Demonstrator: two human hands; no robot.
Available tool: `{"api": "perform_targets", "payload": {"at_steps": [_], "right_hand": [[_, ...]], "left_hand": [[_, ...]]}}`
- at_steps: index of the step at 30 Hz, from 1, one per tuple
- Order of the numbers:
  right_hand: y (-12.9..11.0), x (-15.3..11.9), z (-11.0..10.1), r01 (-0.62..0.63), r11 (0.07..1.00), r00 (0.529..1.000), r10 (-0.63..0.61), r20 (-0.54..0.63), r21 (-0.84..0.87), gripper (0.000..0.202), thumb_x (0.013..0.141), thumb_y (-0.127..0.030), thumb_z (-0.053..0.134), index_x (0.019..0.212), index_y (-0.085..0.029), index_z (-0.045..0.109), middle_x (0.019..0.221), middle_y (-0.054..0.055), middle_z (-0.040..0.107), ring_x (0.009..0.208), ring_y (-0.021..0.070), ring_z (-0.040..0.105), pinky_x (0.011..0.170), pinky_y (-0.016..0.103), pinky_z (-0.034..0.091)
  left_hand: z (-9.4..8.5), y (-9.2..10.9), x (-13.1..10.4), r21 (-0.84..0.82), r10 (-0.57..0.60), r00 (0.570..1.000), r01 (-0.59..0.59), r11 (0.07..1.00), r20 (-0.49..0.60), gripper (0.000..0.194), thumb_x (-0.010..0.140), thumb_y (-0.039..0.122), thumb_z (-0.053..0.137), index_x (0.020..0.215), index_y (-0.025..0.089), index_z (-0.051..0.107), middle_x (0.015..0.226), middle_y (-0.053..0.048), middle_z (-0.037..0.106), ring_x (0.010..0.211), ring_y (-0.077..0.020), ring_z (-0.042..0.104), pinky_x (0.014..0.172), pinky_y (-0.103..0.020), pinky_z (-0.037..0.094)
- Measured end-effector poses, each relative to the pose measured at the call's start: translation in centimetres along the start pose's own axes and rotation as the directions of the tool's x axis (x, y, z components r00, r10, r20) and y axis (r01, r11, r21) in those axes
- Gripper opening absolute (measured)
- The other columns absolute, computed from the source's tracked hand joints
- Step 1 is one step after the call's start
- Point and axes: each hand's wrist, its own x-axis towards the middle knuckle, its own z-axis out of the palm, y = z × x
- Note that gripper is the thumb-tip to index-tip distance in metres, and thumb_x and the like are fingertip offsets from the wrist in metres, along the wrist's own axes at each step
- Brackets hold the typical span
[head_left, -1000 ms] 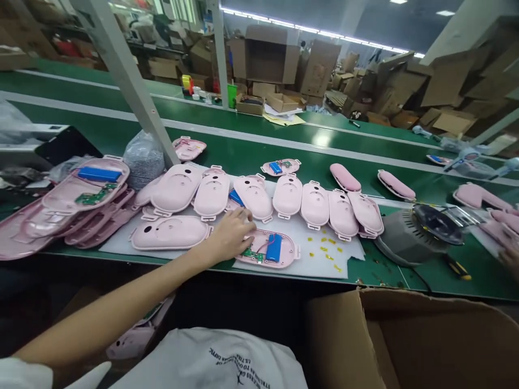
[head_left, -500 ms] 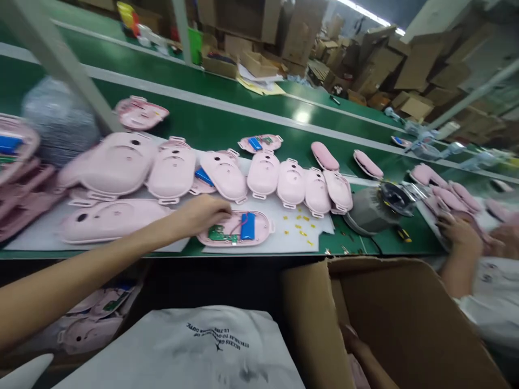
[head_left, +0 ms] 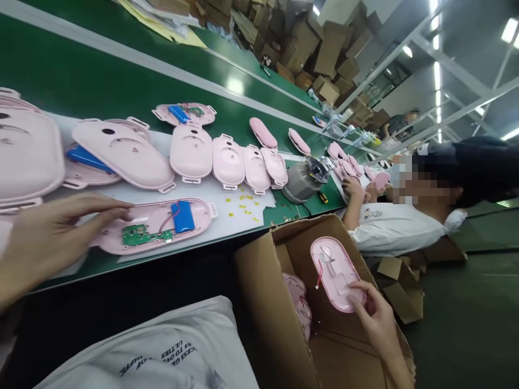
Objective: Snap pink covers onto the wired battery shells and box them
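Note:
My right hand [head_left: 377,319] grips the lower end of a pink oval shell [head_left: 334,273], its inner side showing, with red wires hanging from it, over a cardboard box [head_left: 253,281]. More pink shells [head_left: 298,302] lie inside the box. At the left, my left hand [head_left: 60,237] is at the left end of an open pink housing [head_left: 198,213] on the table edge, thumb and forefinger close together at its rim. Whether anything is between those fingertips is too small to tell. The housing holds a green circuit board [head_left: 140,235] and a blue battery [head_left: 183,216].
Several pink housings [head_left: 190,151] stand in a row on white foam behind. Small yellow pieces [head_left: 243,205] lie right of the open housing. Farther right are a grey device [head_left: 302,181], a yellow-black tool [head_left: 323,198] and a seated person [head_left: 397,227] working.
The view has swung right. My right hand has come up out of the box's depth with a pink shell. My left hand has shifted to the housing's left end.

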Motion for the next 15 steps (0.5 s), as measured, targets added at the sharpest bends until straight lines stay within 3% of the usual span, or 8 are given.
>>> {"api": "perform_targets", "payload": {"at_steps": [2,4,5,8,11,13,15], "right_hand": [[-4.0,3.0,2.2,0.170,0.985,0.985,-0.170,-0.005,0.019,0.013,0.083,-0.033,0.059,0.092,-0.023,0.061,0.091,0.004,0.062,0.084,0.0213,0.059,0.072,0.030,0.047],[-9.0,7.1,5.7,0.389,0.918,0.914,-0.395,0.090,0.077,0.012,0.087,-0.027,0.053,0.096,-0.024,0.059,0.094,0.005,0.060,0.088,0.0199,0.057,0.075,0.029,0.045],[-11.8,9.3,7.8,0.495,0.862,0.846,-0.507,0.166,0.111,0.015,0.088,-0.024,0.049,0.100,-0.024,0.060,0.095,0.005,0.059,0.089,0.0196,0.057,0.077,0.029,0.045],[-21.2,14.0,14.8,0.716,0.665,0.571,-0.733,0.370,0.212,0.028,0.087,-0.014,0.039,0.103,-0.024,0.060,0.095,0.005,0.058,0.084,0.0185,0.055,0.076,0.030,0.043],[-28.4,15.0,20.5,0.786,0.535,0.372,-0.810,0.453,0.310,0.035,0.080,-0.007,0.034,0.097,-0.023,0.060,0.090,0.003,0.056,0.075,0.0162,0.052,0.071,0.029,0.042],[-30.6,14.5,22.7,0.781,0.491,0.294,-0.834,0.466,0.386,0.036,0.076,-0.004,0.033,0.094,-0.023,0.058,0.088,0.003,0.055,0.073,0.0154,0.050,0.068,0.027,0.041],[-31.0,14.3,23.7,0.756,0.478,0.262,-0.847,0.462,0.448,0.032,0.075,-0.005,0.034,0.090,-0.022,0.057,0.086,0.002,0.054,0.073,0.0153,0.049,0.067,0.027,0.040]], "left_hand": [[-0.3,0.6,0.2,0.023,0.079,0.996,-0.078,0.997,-0.035,0.023,0.084,0.049,0.057,0.089,0.030,0.069,0.083,0.012,0.067,0.078,-0.0152,0.063,0.084,-0.033,0.052],[-0.6,1.1,0.0,-0.044,0.111,0.994,-0.112,0.993,-0.024,0.021,0.084,0.044,0.060,0.087,0.026,0.071,0.082,0.006,0.070,0.073,-0.0154,0.065,0.073,-0.027,0.052],[-0.8,1.2,-0.3,-0.087,0.110,0.994,-0.111,0.990,-0.022,0.020,0.085,0.041,0.061,0.087,0.024,0.072,0.084,0.003,0.071,0.074,-0.0161,0.065,0.072,-0.027,0.052],[-1.2,1.4,-1.6,-0.163,0.126,0.991,-0.132,0.978,-0.044,0.020,0.087,0.035,0.062,0.088,0.019,0.073,0.086,-0.005,0.071,0.079,-0.0171,0.065,0.076,-0.028,0.052],[-1.1,1.6,-3.1,-0.140,0.157,0.971,-0.184,0.973,-0.178,0.017,0.087,0.032,0.062,0.089,0.021,0.075,0.095,-0.008,0.064,0.089,-0.0178,0.063,0.081,-0.030,0.053],[-0.9,1.7,-3.7,-0.091,0.175,0.942,-0.208,0.974,-0.286,0.014,0.086,0.031,0.063,0.088,0.023,0.075,0.110,-0.009,0.057,0.106,-0.0205,0.058,0.090,-0.034,0.052],[-0.6,1.5,-3.8,-0.101,0.167,0.929,-0.211,0.972,-0.331,0.013,0.087,0.029,0.063,0.087,0.023,0.075,0.121,-0.009,0.053,0.112,-0.0213,0.056,0.094,-0.036,0.051]]}}
